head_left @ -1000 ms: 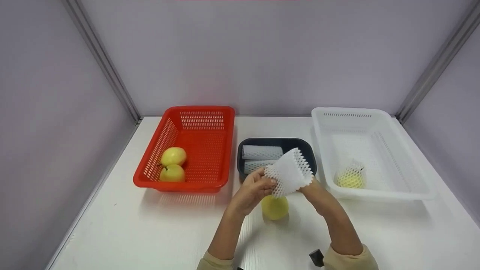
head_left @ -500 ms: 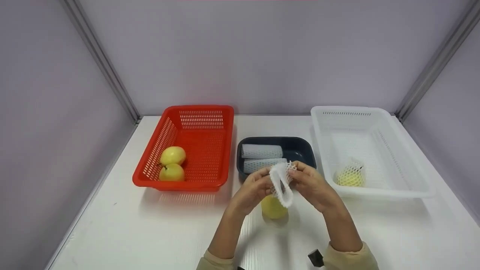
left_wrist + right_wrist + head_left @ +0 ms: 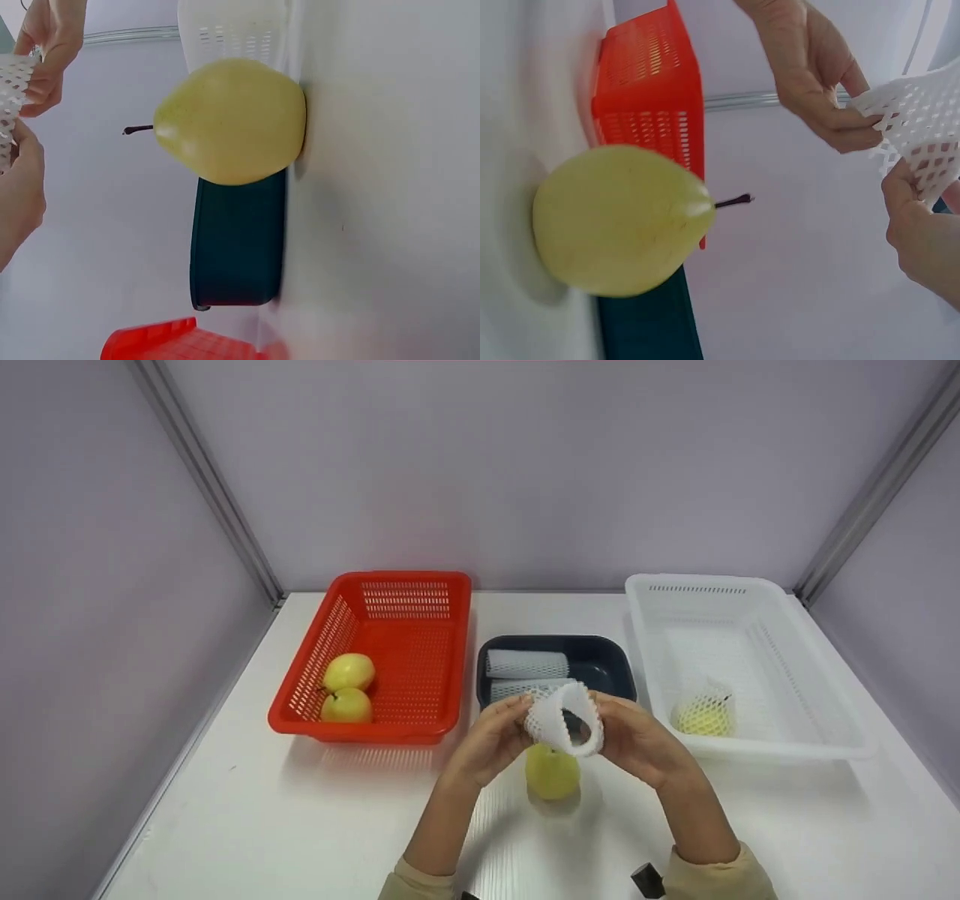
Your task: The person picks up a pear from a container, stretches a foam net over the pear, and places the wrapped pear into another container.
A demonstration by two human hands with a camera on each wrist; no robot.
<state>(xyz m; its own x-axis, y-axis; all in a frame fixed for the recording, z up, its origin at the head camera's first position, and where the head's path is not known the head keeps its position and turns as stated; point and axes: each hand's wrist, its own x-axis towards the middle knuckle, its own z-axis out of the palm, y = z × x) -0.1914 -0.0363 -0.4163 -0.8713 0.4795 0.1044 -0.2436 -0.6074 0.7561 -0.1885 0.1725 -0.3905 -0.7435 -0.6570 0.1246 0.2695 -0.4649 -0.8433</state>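
- White foam net sleeve (image 3: 550, 726), held up in the air between a person's two hands, its mouth spread into a rounded loop that faces the head camera.
- The left hand (image 3: 489, 741) pinches the sleeve's left side, its grip clamped on the netting between thumb and fingers.
- The right hand (image 3: 637, 739) holds the opposite side, its grip likewise clamped on the netting.
- Below the sleeve, and apart from it, a yellow-green pear (image 3: 553, 776) stands upright on the white bench (image 3: 315, 825), its dark stem (image 3: 137, 130) pointing up.
- Just behind the hands sits a dark blue tray (image 3: 604, 671). Two more foam net sleeves lie in it, one behind the other: the rear sleeve (image 3: 527, 664) shows fully, while the front sleeve (image 3: 521, 688) is partly covered by the hands and the held netting.
- To the left, a red plastic basket (image 3: 409, 675) holds two yellow pears touching each other, the rear pear (image 3: 349, 670) and the front pear (image 3: 347, 707), near its left wall.
- To the right, a white plastic basket (image 3: 750, 660) holds one netted pear (image 3: 705, 717) in its near left corner.
- Tan cuffs (image 3: 716, 876) cover both forearms at the bottom edge.
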